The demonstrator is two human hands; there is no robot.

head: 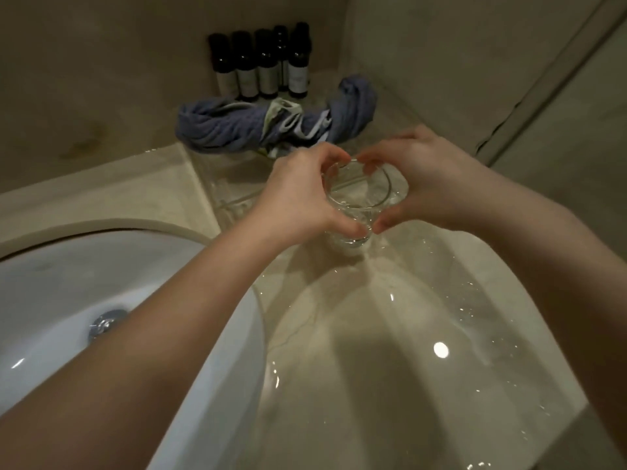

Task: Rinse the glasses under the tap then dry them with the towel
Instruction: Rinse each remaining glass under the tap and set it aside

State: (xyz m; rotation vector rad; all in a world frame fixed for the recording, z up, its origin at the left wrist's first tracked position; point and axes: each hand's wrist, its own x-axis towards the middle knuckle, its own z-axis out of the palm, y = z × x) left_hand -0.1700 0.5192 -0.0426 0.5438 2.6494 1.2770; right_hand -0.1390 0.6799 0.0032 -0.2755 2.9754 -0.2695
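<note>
A clear drinking glass [359, 198] stands upright over the wet beige counter [390, 334], right of the sink. My left hand [302, 195] curls round its left side and my right hand [431, 184] curls round its right side, thumbs meeting near its base. A crumpled blue-grey towel [234, 123] lies behind the glass against the wall. The tap is out of view.
A white sink basin [68, 300] with a metal drain [105, 323] sits at the left. Several dark bottles [261, 62] stand in the back corner behind the towel. A clear tray [230, 188] lies left of the glass. Walls close in behind and at right.
</note>
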